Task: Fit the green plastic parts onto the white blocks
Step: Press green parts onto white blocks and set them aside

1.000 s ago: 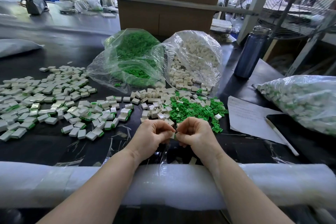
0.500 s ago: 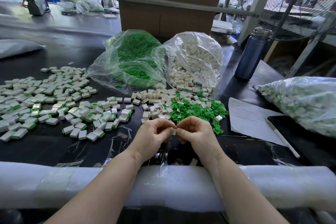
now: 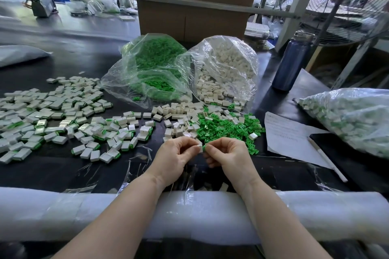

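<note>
while both hands meet near the foam edge, a block gets its green part.
left hand (image 3: 175, 156) pinches the white block (image 3: 199, 147); right hand (image 3: 226, 154) pinches the green part (image 3: 203, 148) against it, loose piles just beyond.

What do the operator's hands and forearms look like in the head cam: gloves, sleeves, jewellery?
Both are bare. The left hand and right hand wear no gloves, and no rings show on the visible fingers. Both forearms are uncovered as far as the bottom of the frame, so no sleeve is in view. No watch, bracelet, wrist strap or tape shows on either wrist.
</note>
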Action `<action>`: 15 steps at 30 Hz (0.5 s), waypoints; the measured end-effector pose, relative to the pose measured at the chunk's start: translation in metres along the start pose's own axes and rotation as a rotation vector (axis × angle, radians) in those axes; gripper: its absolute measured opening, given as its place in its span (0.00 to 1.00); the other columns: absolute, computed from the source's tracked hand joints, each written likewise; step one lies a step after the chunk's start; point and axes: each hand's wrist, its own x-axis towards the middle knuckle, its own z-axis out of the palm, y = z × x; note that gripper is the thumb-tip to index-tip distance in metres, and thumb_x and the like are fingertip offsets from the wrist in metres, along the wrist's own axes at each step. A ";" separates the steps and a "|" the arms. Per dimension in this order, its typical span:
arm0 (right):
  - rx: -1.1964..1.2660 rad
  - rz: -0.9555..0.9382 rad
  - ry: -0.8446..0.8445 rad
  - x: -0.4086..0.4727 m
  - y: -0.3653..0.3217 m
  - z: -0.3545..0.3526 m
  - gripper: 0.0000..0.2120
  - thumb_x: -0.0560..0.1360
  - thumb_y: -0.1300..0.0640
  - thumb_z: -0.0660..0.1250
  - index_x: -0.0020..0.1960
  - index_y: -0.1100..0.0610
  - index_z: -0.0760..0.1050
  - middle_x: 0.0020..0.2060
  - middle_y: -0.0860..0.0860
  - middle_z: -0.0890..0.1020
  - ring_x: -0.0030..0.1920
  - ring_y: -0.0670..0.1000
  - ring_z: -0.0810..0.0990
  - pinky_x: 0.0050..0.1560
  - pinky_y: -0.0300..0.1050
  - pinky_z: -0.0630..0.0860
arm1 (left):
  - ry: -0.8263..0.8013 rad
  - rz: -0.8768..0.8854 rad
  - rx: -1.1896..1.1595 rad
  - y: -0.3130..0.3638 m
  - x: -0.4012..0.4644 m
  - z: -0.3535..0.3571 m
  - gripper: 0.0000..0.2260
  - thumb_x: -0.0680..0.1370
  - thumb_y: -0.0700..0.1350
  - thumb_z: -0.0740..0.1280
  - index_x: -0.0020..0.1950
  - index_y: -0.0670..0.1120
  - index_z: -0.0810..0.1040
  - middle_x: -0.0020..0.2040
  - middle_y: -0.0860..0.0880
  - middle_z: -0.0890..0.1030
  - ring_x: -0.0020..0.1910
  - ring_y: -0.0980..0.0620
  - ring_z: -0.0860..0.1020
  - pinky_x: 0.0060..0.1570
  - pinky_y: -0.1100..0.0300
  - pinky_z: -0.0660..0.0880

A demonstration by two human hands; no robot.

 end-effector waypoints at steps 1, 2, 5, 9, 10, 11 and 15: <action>-0.019 0.004 0.006 0.000 0.000 0.001 0.05 0.74 0.66 0.67 0.40 0.61 0.78 0.30 0.54 0.81 0.28 0.45 0.79 0.31 0.36 0.76 | -0.014 -0.004 -0.002 0.000 0.000 0.000 0.03 0.75 0.41 0.68 0.45 0.46 0.81 0.40 0.51 0.82 0.40 0.58 0.78 0.45 0.68 0.74; -0.032 0.010 0.011 0.001 0.001 0.002 0.06 0.74 0.66 0.67 0.39 0.61 0.78 0.29 0.53 0.81 0.28 0.45 0.78 0.30 0.35 0.76 | -0.025 -0.004 0.009 0.000 0.000 0.000 0.03 0.75 0.41 0.68 0.44 0.45 0.81 0.39 0.51 0.82 0.39 0.58 0.78 0.44 0.69 0.73; -0.052 0.024 -0.005 0.000 0.000 0.003 0.06 0.75 0.65 0.66 0.39 0.60 0.77 0.28 0.51 0.80 0.27 0.45 0.78 0.30 0.35 0.76 | -0.039 0.002 0.067 0.000 -0.001 -0.001 0.04 0.76 0.42 0.67 0.45 0.45 0.81 0.38 0.52 0.81 0.38 0.60 0.76 0.43 0.71 0.71; -0.067 0.031 -0.046 -0.002 -0.001 0.001 0.06 0.75 0.65 0.66 0.39 0.60 0.77 0.27 0.49 0.80 0.27 0.45 0.78 0.30 0.35 0.75 | -0.046 -0.003 0.085 -0.001 -0.001 -0.001 0.04 0.76 0.42 0.67 0.45 0.46 0.82 0.37 0.53 0.81 0.37 0.60 0.76 0.43 0.70 0.71; -0.070 0.034 -0.048 -0.002 -0.001 0.002 0.07 0.75 0.65 0.66 0.39 0.60 0.77 0.27 0.49 0.80 0.27 0.45 0.77 0.30 0.35 0.75 | -0.047 -0.003 0.093 -0.001 -0.001 -0.001 0.04 0.76 0.42 0.67 0.44 0.46 0.82 0.37 0.54 0.81 0.37 0.60 0.76 0.43 0.70 0.71; -0.074 0.037 -0.046 -0.002 -0.002 0.002 0.07 0.75 0.66 0.66 0.39 0.60 0.77 0.27 0.49 0.80 0.27 0.44 0.77 0.30 0.35 0.75 | -0.049 -0.004 0.104 -0.001 -0.001 -0.001 0.04 0.76 0.42 0.67 0.44 0.46 0.81 0.37 0.54 0.80 0.37 0.60 0.75 0.42 0.70 0.71; -0.089 0.045 -0.038 -0.001 -0.002 0.003 0.08 0.75 0.66 0.65 0.38 0.60 0.76 0.27 0.50 0.79 0.26 0.43 0.77 0.29 0.35 0.74 | -0.050 0.006 0.173 -0.003 -0.002 0.001 0.04 0.76 0.42 0.67 0.44 0.46 0.81 0.36 0.55 0.79 0.37 0.59 0.75 0.41 0.69 0.70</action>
